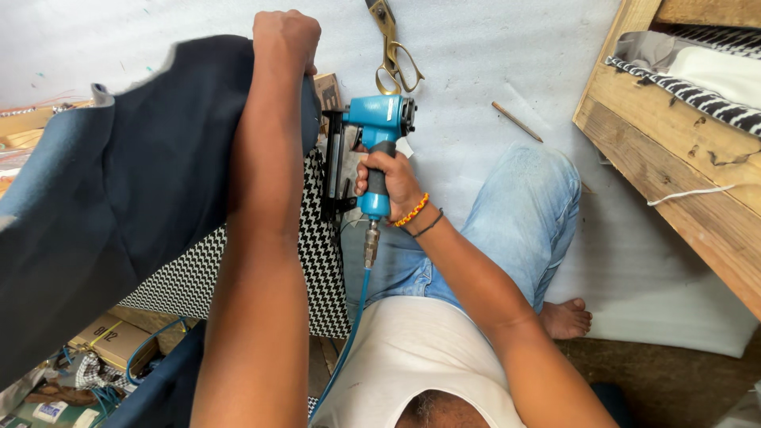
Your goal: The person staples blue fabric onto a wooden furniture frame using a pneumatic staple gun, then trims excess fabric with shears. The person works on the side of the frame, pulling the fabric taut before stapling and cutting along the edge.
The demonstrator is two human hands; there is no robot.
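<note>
My left hand is closed on the upper edge of a dark blue fabric and holds it pulled over a panel covered in black-and-white houndstooth cloth. My right hand grips the handle of a blue pneumatic staple gun. The gun's black nose rests against the edge of the houndstooth panel, just right of the blue fabric. A blue air hose runs down from the gun's base over my lap.
Brass-handled scissors and a pencil lie on the white foam sheet ahead. A wooden frame with striped cloth stands at the right. Boxes and clutter sit at the lower left. My bare foot rests on the floor.
</note>
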